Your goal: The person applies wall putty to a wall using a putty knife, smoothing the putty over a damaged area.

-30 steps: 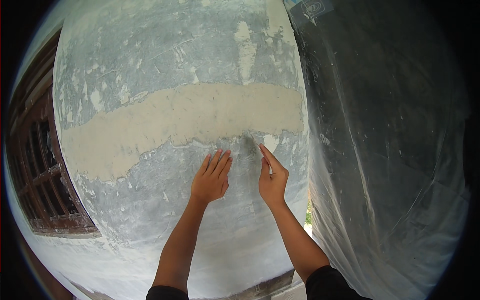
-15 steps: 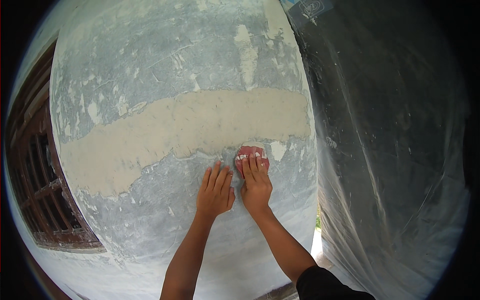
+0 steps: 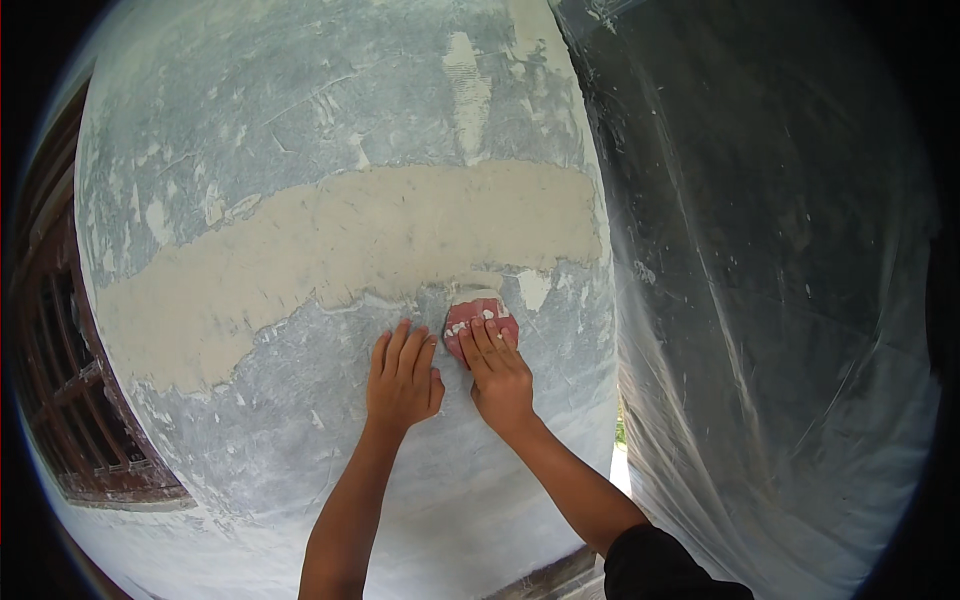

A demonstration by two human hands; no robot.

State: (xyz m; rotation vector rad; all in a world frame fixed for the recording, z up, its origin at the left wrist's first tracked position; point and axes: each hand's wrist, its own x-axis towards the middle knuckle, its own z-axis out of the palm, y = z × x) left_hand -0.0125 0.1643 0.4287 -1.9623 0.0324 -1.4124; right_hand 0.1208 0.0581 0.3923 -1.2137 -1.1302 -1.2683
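My right hand [image 3: 500,385] presses a flat reddish spreader [image 3: 468,322] against the wall, fingers laid over its face and thumb at its edge. Cream putty coats the spreader's top edge, and white smears mark its face near my fingertips. Just left of it my left hand [image 3: 404,378] lies palm to the wall, fingers stretched out, holding nothing. Above both hands a wide band of cream putty [image 3: 360,225] runs across the grey, patchy wall [image 3: 290,440]. The band's lower edge is ragged and ends close above the spreader.
A brown wooden window frame with bars [image 3: 100,420] stands at the left. Beyond the wall's right edge hangs a dark sheet covered by clear plastic [image 3: 760,300]. Smaller putty patches, such as a white one [image 3: 535,288], dot the wall.
The whole view has shifted, so the wall sits farther left in it. Against the wall, the spreader and my right hand have slid slightly down; my left hand stays nearly in place.
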